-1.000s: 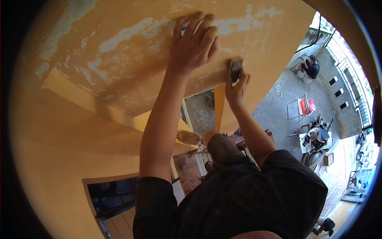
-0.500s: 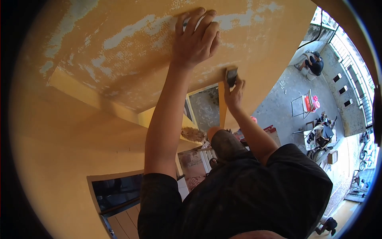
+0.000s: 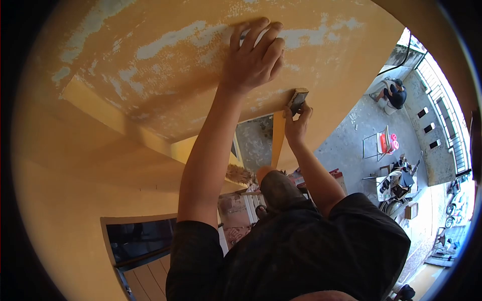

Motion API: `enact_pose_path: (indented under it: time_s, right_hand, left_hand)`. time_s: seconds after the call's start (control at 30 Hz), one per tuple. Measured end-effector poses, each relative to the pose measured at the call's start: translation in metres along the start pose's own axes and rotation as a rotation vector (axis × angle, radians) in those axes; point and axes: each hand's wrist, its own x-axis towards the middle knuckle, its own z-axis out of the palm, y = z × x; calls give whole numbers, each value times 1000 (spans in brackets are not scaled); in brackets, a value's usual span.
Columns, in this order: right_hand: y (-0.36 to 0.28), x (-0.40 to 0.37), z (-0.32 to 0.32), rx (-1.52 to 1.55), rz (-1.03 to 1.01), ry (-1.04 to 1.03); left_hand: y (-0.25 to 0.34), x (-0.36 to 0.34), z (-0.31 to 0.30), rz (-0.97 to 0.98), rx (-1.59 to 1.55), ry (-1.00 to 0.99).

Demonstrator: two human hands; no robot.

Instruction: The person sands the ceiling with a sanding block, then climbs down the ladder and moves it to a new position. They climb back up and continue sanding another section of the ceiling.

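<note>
My left hand (image 3: 255, 57) rests with fingers spread against an orange painted surface (image 3: 196, 75) that carries whitish, patchy areas. Lower and to the right, my right hand (image 3: 298, 123) grips a small sanding block (image 3: 299, 101) with a dark face and a pale edge. The block is at the orange surface, close to its lower edge; whether its whole face touches cannot be told. A whitish patch (image 3: 306, 37) extends to the right of my left fingers.
A fluffy brown duster (image 3: 238, 174) is by my knee. Below right lie a concrete floor (image 3: 346, 130), a folding chair (image 3: 377, 144) with pink items, and a cluttered table (image 3: 396, 183). Another person (image 3: 396, 94) sits near the far wall. A dark-paned window (image 3: 140, 241) is at lower left.
The sanding block has turned in my right hand's grip, showing its pale edge, and sits slightly further right. My left hand stays against the surface while the whole view shifts a little.
</note>
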Motion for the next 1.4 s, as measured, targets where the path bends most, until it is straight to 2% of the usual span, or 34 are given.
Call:
enact_pose_path:
  time_s: [0.1, 0.2, 0.27, 0.43, 0.53, 0.63, 0.7, 0.8, 0.9, 1.0, 1.1, 1.2, 1.3, 1.4]
  right_hand:
    - [17, -10, -3, -27, -39, -6]
    - [10, 9, -4, -12, -38, -26]
    - [-9, 29, -10, -41, -118, 37]
    - [34, -3, -17, -68, -121, -1]
    - [20, 28, -18, -80, -165, 59]
    - [0, 37, -26, -50, -80, 26]
    - [20, 20, -27, -115, -70, 5]
    - [23, 30, -24, 59, -24, 34]
    - [-19, 62, -33, -22, -44, 82]
    - [21, 35, -30, -49, -30, 50]
    - [27, 43, -29, 13, -60, 31]
    - [-4, 77, -37, -65, -147, 120]
    - [13, 59, -38, -129, -152, 78]
    - [26, 41, -39, -36, -68, 58]
  left_hand:
    - [-1, 0, 1, 7, -5, 1]
    - [0, -1, 1, 9, 9, 7]
    - [-1, 1, 1, -5, 4, 4]
    - [2, 1, 0, 20, 29, 17]
    - [0, 1, 1, 2, 36, 10]
    - [1, -1, -1, -9, -1, -4]
    - [1, 1, -2, 2, 25, -8]
    - [1, 1, 0, 3, 19, 15]
    - [1, 1, 1, -10, -3, 33]
    - [2, 2, -3, -7, 23, -6]
    - [2, 2, -1, 0, 7, 10]
    - [1, 2, 1, -10, 3, 28]
    - [2, 2, -1, -15, 13, 2]
    - [2, 2, -4, -16, 10, -31]
